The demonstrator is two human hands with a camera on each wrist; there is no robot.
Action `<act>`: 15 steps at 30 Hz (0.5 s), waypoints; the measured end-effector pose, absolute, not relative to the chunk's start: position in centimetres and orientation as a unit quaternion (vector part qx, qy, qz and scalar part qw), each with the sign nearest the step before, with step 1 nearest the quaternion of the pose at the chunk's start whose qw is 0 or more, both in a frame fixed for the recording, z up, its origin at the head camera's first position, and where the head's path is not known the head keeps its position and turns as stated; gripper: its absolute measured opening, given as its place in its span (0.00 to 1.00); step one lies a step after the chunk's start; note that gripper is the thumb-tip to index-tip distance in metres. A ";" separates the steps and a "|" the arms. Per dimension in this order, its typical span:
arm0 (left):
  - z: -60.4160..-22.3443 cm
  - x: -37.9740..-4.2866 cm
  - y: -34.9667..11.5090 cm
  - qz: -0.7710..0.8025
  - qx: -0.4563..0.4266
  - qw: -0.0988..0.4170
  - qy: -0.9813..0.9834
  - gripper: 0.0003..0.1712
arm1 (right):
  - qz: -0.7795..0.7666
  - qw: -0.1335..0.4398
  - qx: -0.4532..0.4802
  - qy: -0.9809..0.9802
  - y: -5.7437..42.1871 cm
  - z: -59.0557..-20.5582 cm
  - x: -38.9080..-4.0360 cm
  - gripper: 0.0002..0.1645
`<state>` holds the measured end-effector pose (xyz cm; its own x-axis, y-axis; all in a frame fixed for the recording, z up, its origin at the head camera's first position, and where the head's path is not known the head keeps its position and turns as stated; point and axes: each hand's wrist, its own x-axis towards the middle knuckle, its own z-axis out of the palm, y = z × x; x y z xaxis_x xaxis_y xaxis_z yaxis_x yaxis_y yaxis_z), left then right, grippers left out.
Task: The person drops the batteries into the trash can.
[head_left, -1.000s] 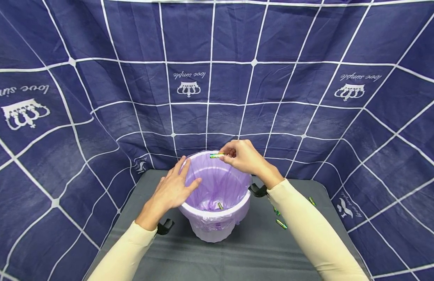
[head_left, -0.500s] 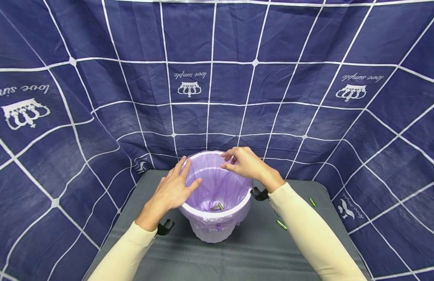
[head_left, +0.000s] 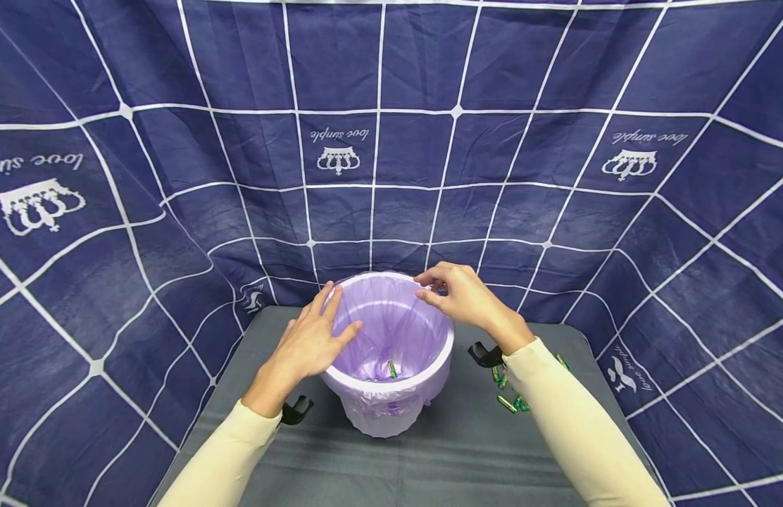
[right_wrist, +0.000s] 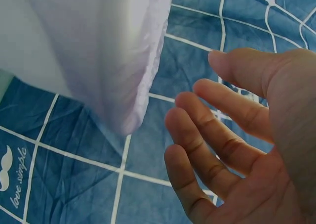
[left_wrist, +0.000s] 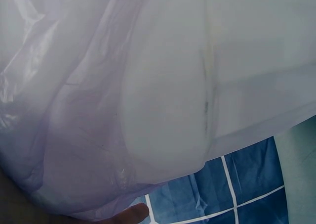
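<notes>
A white waste bin [head_left: 381, 423] lined with a purple plastic bag [head_left: 385, 320] stands upright in the head view. Against its left rim rests my left hand [head_left: 310, 345], fingers straight and spread. Above the right rim, my right hand [head_left: 465, 297] holds nothing; the right wrist view shows its loosely bent fingers [right_wrist: 195, 135] apart from the bin. Inside the bag lies a green-and-gold battery [head_left: 392, 369]; the front rim hides part of the bottom. The left wrist view is mostly filled by the bin wall [left_wrist: 163, 100], with one fingertip [left_wrist: 133, 214] below.
Several batteries [head_left: 507, 404] lie on the grey cloth surface [head_left: 448, 461] right of the bin, beside my right forearm. Another battery [head_left: 562, 360] is farther back, partly behind the sleeve. A blue checked curtain [head_left: 417, 155] encloses the back and sides.
My right hand let go of a battery, which dropped into the bin, and then shifted right. More batteries on the cloth now show beside the forearm. My left hand stayed at the rim.
</notes>
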<state>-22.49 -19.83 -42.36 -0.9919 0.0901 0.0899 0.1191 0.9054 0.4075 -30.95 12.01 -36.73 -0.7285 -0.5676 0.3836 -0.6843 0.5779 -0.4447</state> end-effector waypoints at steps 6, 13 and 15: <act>-42.4 -22.5 -19.9 -0.213 -0.052 0.034 -0.975 0.56 | 0.302 0.108 0.341 -0.884 13.2 -37.4 -30.6 0.15; -42.4 -22.4 -19.8 -0.212 -0.053 0.040 -0.975 0.56 | 0.308 0.113 0.315 -0.890 14.8 -38.3 -30.3 0.13; -42.3 -22.4 -19.8 -0.212 -0.054 0.039 -0.975 0.56 | 0.313 0.117 0.310 -0.890 15.4 -38.6 -30.2 0.13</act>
<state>-22.37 -19.79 -42.34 -0.9911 0.0882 0.0997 0.1216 0.9039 0.4100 -30.16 15.40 -38.64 -0.7808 -0.4780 0.4023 -0.6246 0.6122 -0.4849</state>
